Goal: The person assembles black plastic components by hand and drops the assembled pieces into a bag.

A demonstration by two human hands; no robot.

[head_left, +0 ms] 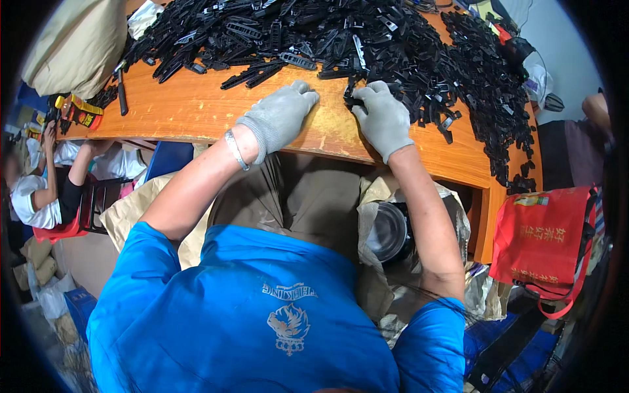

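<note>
Both my hands wear grey knit gloves and are over the front of the wooden table [196,108]. My left hand [278,116] is palm down, its fingers loosely bent with a small gap by the thumb; nothing shows in it. To its right, my right hand [383,120] has thumb and index finger closed around a small black plastic part [351,93] at the near edge of the pile. That large pile of black plastic parts [282,36] covers the far side of the table. Several are long and slotted, like clips or strips.
More small black parts [488,111] spread along the table's right side. At the left lie a dark-handled tool [122,95] and a yellow-red bottle [80,111], beside a beige sack [78,46]. A red bag [544,242] hangs at right. Another person [39,196] sits at far left.
</note>
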